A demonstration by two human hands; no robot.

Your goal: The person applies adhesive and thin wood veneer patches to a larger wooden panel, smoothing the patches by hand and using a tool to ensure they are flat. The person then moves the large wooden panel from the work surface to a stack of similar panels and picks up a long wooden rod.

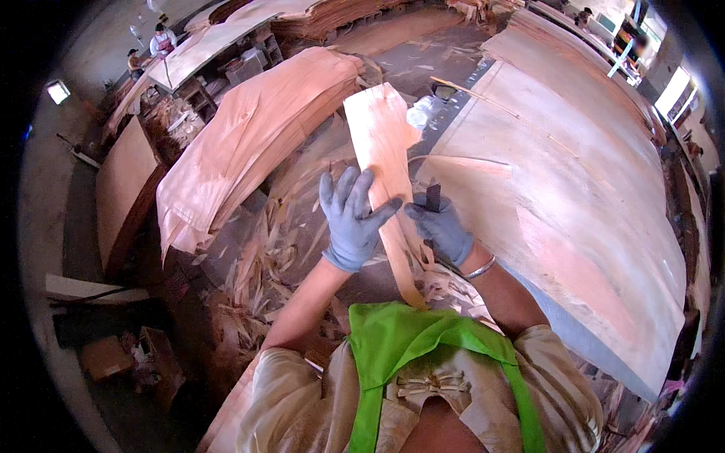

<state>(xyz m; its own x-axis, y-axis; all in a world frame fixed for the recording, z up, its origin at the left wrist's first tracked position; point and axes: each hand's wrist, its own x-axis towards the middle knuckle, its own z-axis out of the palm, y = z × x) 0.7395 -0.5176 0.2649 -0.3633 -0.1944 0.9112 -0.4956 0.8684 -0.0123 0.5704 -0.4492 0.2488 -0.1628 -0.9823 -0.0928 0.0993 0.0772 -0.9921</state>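
Observation:
A long, narrow strip of thin pale wood veneer stands upright in front of me. My left hand, in a grey-blue glove, holds its left edge with the fingers spread up and the thumb across the sheet. My right hand, gloved the same way with a bangle at the wrist, is closed on a small dark tool right beside the strip's right edge. The lower end of the strip runs down towards my green apron.
A large stack of veneer sheets fills the right side. Another drooping veneer pile lies at the left. Veneer scraps litter the floor between them. Two people work at a far table, top left.

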